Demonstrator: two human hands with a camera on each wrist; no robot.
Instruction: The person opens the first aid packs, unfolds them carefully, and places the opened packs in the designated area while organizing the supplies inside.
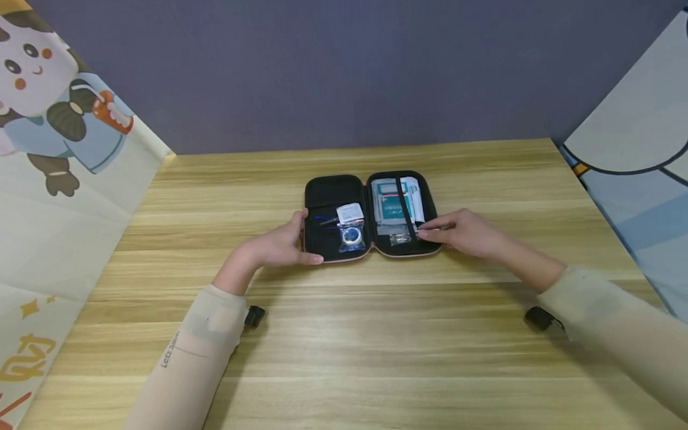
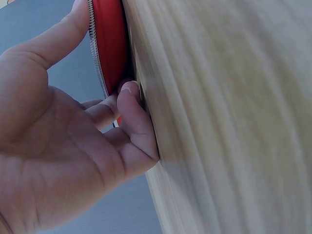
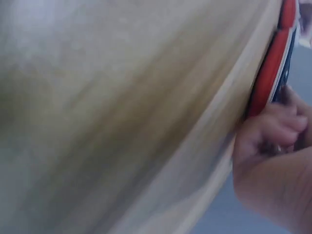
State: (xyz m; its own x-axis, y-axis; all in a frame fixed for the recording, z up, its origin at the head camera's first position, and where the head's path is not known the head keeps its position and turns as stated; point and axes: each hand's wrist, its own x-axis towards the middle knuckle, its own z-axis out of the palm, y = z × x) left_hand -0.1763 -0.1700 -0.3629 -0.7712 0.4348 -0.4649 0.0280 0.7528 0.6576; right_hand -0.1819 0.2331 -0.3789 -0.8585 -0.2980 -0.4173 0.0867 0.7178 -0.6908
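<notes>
A small black-lined first-aid case (image 1: 334,190) lies unfolded on the table, its red outside and zipper (image 2: 100,48) showing in the left wrist view. My left hand (image 1: 279,243) grips the case's left side, thumb on the front rim and fingers curled at the edge. Over the right half, my right hand (image 1: 464,233) has thumb and forefinger pinched at the lower end of a black elastic strap (image 1: 403,203). Under this strap lie green-and-white packets (image 1: 389,200) and a small clear packet (image 1: 400,239). The left half holds a wrapped tape roll (image 1: 352,237) and a white packet (image 1: 350,213).
The wood-grain table (image 1: 376,346) runs back to a dark blue-grey wall (image 1: 349,71). Printed cartoon panels stand at left (image 1: 70,227) and right (image 1: 634,137). Each sleeved forearm has a small black device (image 1: 255,316) at the wrist.
</notes>
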